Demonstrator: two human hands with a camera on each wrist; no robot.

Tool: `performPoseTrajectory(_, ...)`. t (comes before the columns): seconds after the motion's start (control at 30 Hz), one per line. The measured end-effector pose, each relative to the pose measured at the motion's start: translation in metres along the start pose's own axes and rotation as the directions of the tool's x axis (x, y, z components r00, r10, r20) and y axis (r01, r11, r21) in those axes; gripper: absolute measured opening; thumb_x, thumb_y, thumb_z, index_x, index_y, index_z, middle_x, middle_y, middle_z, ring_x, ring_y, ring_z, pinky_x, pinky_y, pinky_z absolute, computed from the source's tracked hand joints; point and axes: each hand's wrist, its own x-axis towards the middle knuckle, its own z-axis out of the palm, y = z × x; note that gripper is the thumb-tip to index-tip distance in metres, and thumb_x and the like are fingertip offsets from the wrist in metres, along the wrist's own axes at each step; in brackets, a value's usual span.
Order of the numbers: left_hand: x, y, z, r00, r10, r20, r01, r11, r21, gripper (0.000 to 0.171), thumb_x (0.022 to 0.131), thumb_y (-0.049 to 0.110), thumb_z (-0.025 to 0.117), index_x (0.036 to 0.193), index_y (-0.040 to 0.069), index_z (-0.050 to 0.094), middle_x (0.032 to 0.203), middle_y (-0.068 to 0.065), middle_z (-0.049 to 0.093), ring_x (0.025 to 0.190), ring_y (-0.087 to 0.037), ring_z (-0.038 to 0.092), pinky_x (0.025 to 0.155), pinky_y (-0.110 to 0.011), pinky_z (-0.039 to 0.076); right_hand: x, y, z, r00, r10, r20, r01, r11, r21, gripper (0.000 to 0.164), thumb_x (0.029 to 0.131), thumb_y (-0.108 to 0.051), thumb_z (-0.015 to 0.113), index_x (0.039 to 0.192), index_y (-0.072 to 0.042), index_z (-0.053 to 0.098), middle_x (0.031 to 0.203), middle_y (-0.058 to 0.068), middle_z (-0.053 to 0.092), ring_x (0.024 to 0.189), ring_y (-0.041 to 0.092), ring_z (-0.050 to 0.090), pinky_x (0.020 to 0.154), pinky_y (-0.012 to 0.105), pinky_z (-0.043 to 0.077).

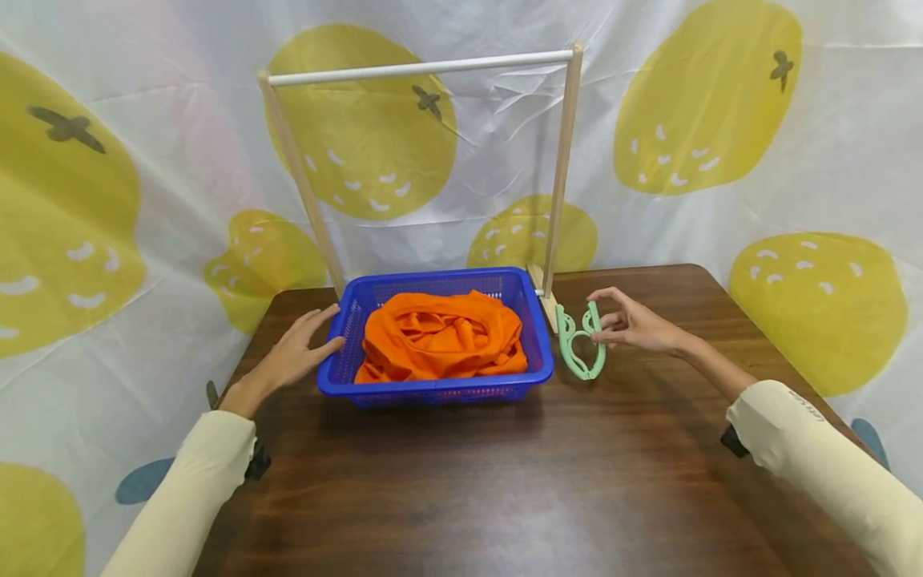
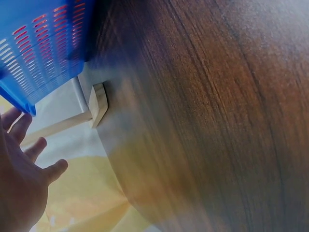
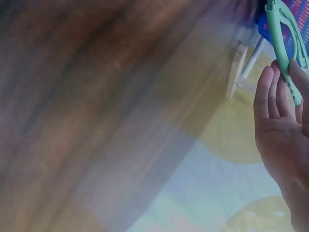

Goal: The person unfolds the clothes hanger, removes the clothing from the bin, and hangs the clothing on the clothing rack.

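Green hanger (image 1: 567, 350), partly hidden by the gripping right hand (image 1: 638, 324)

Over at eight o'clock a left hand (image 2: 24, 179) has its fingers spread, the topmost tips right by a blue slotted basket (image 2: 46, 48) at ten, red peeking through. A pale wooden foot (image 2: 99, 104) sits at nine, yellow-and-white cloth (image 2: 91, 181) at seven, and brown tabletop (image 2: 203, 121) sweeps from twelve round to five.

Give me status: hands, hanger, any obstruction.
Right hand pinching green hanger. Left hand at left rim of blue basket. Orange cloth inside. Basket sits in front of rack.
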Motion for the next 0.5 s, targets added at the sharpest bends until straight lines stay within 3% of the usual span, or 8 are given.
performPoseTrajectory(0.23, 0.001, 0.000, -0.002, 1.000, -0.004, 0.013, 0.003, 1.000, 0.014, 0.075, 0.104, 0.046, 0.060, 0.165, 0.013, 0.031, 0.166, -0.019, 0.032, 0.155, -0.045, 0.018, 0.118, -0.071, 0.019, 0.009, -0.018, -0.010, 0.998, -0.053, -0.014, 0.053, 0.998, -0.032, 0.065, 0.094, 0.012, 0.068, 0.147, -0.006, 0.034, 0.094, 0.041, 0.066, 0.073, 0.027, 0.071, 0.068, 0.034, 0.060)
performPoseTrajectory(0.5, 0.001, 0.002, -0.003, 1.000, 0.004, 0.016, -0.004, 1.000, 0.024, 0.075, 0.104, 0.044, 0.062, 0.164, 0.010, 0.032, 0.166, -0.019, 0.033, 0.154, -0.046, 0.020, 0.119, -0.069, 0.019, 0.023, -0.037, -0.019, 0.998, -0.041, -0.042, 0.038, 0.996, -0.076, 0.067, 0.096, 0.008, 0.069, 0.149, -0.005, 0.031, 0.094, 0.035, 0.069, 0.076, 0.024, 0.071, 0.070, 0.033, 0.060)
